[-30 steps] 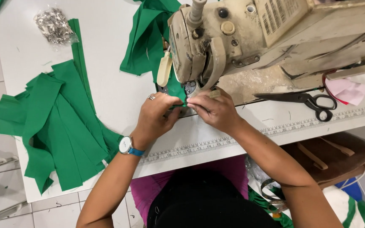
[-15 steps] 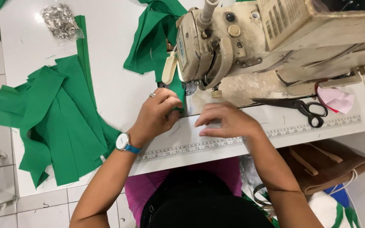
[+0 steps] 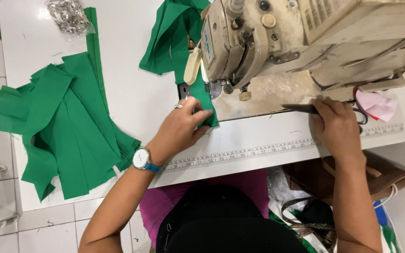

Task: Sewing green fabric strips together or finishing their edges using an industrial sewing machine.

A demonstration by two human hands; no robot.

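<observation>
A: Logged the left hand (image 3: pixel 181 129) lying flat on the green cloth piece (image 3: pixel 206 108), fingers spread and pressing it to the table (image 3: pixel 258 140) just in front of the sewing machine (image 3: pixel 277 42). The cloth ran lengthwise away from me, its far end under the needle (image 3: pixel 226 86) area, its near end under my fingertips.

B: And the right hand (image 3: pixel 336 129)?

A: It sat well apart from the cloth, on the machine's other side, fingers curled together over the scissors (image 3: pixel 305 108). I judged it to be gripping them by the handles, but the hand hid most of the handles, so I could not tell whether the fingers were through the loops. The dark blades showed past the knuckles, pointing left toward the needle, long axis roughly along the table edge.

B: Which hand was nearer the cloth?

A: The left, touching it. The right would have had to cross the machine bed leftward to reach it.

B: Other items noted?

A: A pile of green strips (image 3: pixel 57 126) lay to the left, well clear of both hands. More green fabric (image 3: pixel 169 37) was bunched behind the machine. A pink scrap (image 3: pixel 376 104) lay just right of the right hand. A measuring scale (image 3: pixel 258 151) ran along the table's front edge.
</observation>
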